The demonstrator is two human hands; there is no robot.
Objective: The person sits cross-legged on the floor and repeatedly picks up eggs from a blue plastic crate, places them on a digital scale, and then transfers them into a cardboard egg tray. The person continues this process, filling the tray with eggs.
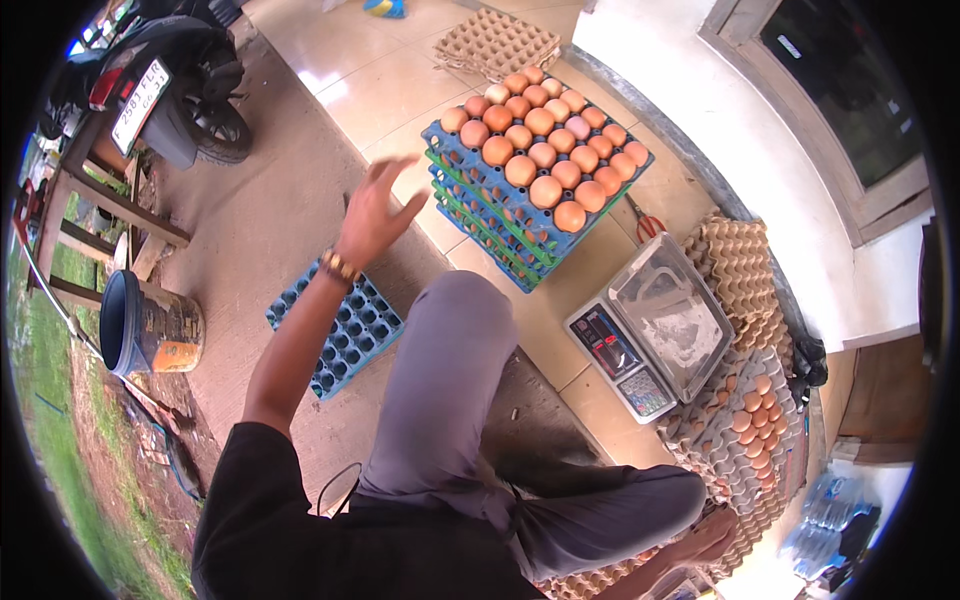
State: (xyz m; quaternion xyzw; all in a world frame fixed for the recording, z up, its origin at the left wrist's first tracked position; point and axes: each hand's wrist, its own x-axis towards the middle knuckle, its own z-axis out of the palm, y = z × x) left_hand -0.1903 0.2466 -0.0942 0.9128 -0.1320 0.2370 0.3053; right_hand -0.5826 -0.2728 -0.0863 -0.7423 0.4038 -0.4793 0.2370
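Observation:
My left hand (379, 206), with a bracelet at the wrist, is raised just left of a tall stack of plastic egg trays (491, 169). Its thumb and fingers are apart, slightly blurred, with nothing between them. The blue top tray is filled with brown eggs (540, 120); blue and green trays below also hold eggs. Under my left forearm an empty blue egg tray (360, 334) lies on the concrete. My right hand (709, 536) is low at the right, beside my bent knee and near stacked cardboard egg trays (739, 367). What its fingers do is unclear.
A digital scale (652, 322) with a metal pan stands right of the stack, red-handled scissors (649, 225) behind it. More cardboard trays (499, 41) lie at the back and along the wall (731, 277). A bucket (154, 322) and a parked motorbike (180, 97) are at left.

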